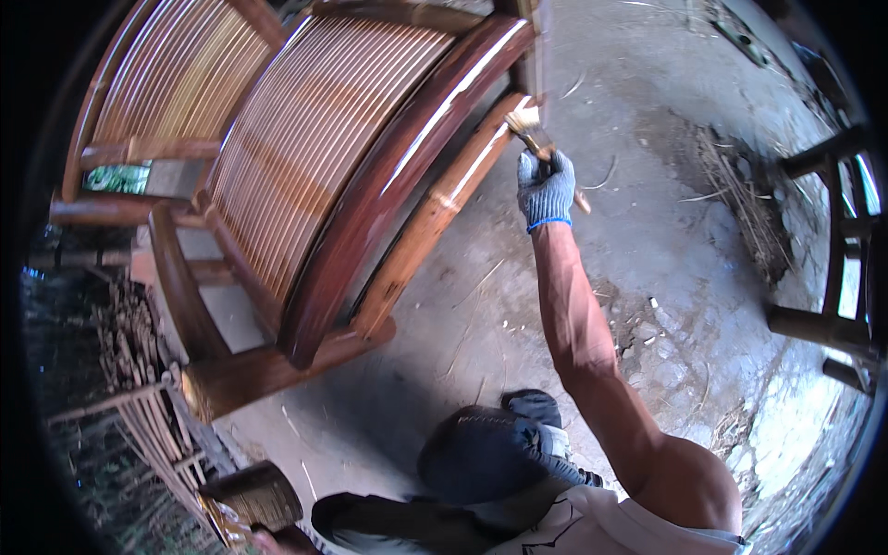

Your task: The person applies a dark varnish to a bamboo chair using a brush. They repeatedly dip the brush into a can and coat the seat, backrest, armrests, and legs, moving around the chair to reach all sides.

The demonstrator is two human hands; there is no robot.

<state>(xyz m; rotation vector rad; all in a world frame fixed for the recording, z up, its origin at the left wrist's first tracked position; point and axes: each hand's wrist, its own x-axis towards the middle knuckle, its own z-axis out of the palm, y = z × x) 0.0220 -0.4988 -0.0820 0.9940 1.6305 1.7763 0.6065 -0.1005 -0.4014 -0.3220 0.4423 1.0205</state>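
Note:
My right hand, in a grey knit glove with a blue cuff, is closed around the handle of a flat paintbrush. Its pale bristles touch or nearly touch the upper end of a lighter bamboo rail on a bamboo chair. Beside that rail runs a thick, glossy dark-red front pole, and behind it lies the slatted seat. Low at the left, my left hand shows only in part at the picture's edge. It holds a dark, round can with a shiny wet-looking rim.
The chair's slatted back rises at the upper left, and a thick base pole sits near the floor. Bundled sticks stand at the left. Dark wooden furniture is at the far right. Twigs lie on the concrete floor.

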